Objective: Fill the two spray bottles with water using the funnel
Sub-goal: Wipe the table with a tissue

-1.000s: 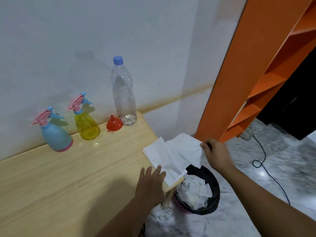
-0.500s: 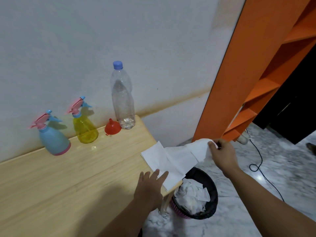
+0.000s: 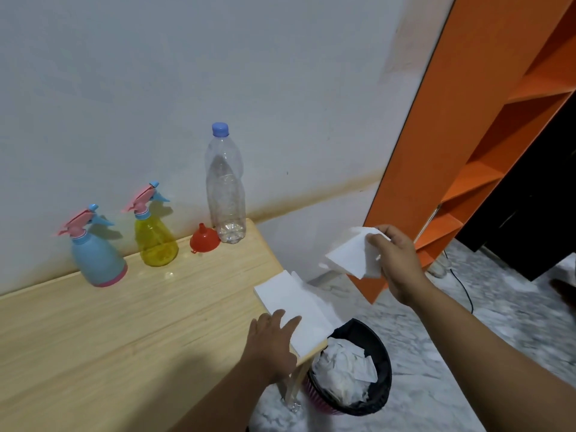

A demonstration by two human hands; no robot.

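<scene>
A blue spray bottle (image 3: 96,260) and a yellow spray bottle (image 3: 155,236), both with pink trigger heads, stand by the wall on the wooden table (image 3: 124,332). A red funnel (image 3: 204,239) lies mouth down beside a tall clear water bottle (image 3: 225,188) with a blue cap, nearly empty. My left hand (image 3: 271,341) presses flat on a stack of white tissues (image 3: 291,310) at the table's right edge. My right hand (image 3: 394,260) holds one white tissue (image 3: 350,255) in the air past the table's edge.
A black bin (image 3: 378,397) with crumpled white paper stands on the marble floor under the table's corner. An orange shelf unit (image 3: 461,145) rises at the right, with a black cable (image 3: 464,288) on the floor near its base.
My right hand has pulled one tissue free of the stack and lifted it up and to the right. My left hand has stayed pressed on the stack.
</scene>
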